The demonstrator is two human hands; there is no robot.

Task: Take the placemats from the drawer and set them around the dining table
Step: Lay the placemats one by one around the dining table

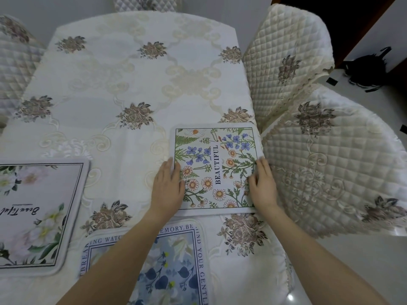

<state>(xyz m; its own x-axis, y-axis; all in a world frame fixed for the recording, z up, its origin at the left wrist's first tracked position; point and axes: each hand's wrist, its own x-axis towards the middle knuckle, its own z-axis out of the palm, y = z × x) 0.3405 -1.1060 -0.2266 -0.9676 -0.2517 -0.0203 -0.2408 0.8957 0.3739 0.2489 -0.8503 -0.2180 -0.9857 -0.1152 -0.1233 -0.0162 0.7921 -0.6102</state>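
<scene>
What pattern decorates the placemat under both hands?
Blue and orange flowers, green ferns on the placemat; head view.

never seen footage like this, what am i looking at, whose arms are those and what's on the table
There is no machine here: a person wears a camera on the head, looking down at their own arms. It is a single view. The dining table has a cream embroidered cloth, with quilted chairs around it. Three placemats lie on it: a white-flower mat at the left, a blue-flower mat nearest the person, and a daisy mat by the right edge. The left hand and right hand rest at that daisy mat's two sides, apparently positioning it.
</scene>
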